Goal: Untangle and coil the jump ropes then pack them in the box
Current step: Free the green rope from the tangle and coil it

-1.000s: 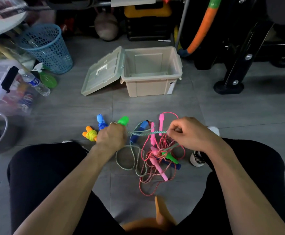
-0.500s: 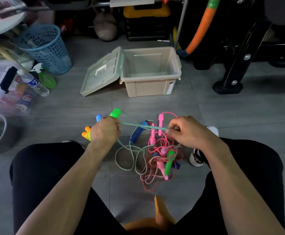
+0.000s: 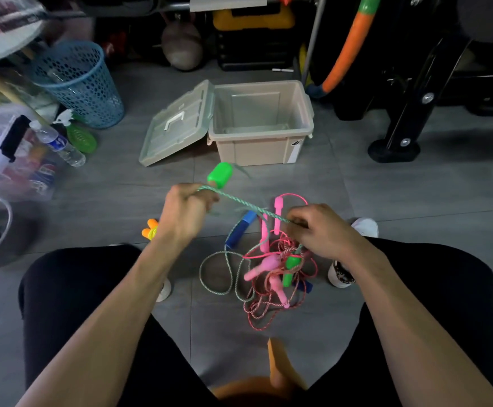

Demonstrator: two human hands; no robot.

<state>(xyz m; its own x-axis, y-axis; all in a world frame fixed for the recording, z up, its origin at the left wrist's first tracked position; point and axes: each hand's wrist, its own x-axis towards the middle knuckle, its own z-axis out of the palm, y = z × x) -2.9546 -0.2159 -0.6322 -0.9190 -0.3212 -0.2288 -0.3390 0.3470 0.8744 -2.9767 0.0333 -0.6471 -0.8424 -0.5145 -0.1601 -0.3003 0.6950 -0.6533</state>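
A tangle of jump ropes [image 3: 271, 277] lies on the grey floor between my knees, with pink, green and blue handles in it. My left hand [image 3: 185, 214] grips a green handle [image 3: 219, 175] and the green-white rope [image 3: 241, 201], raised above the floor. That rope runs taut down to my right hand [image 3: 320, 229], which pinches it just above the tangle. A blue handle [image 3: 241, 229] lies under the taut rope. The beige box [image 3: 261, 124] stands open beyond, its lid [image 3: 177, 124] leaning at its left.
Orange handles [image 3: 150, 229] peek out left of my left wrist. A blue mesh basket [image 3: 78, 83], a water bottle [image 3: 58, 143] and clear bins stand at the left. Black exercise equipment [image 3: 409, 113] stands at the back right. My shoes [image 3: 364, 227] flank the tangle.
My left hand has lifted the green handle up and away from the floor, pulling the green-white rope taut and longer. My right hand has stayed at the tangle, pinching the rope.
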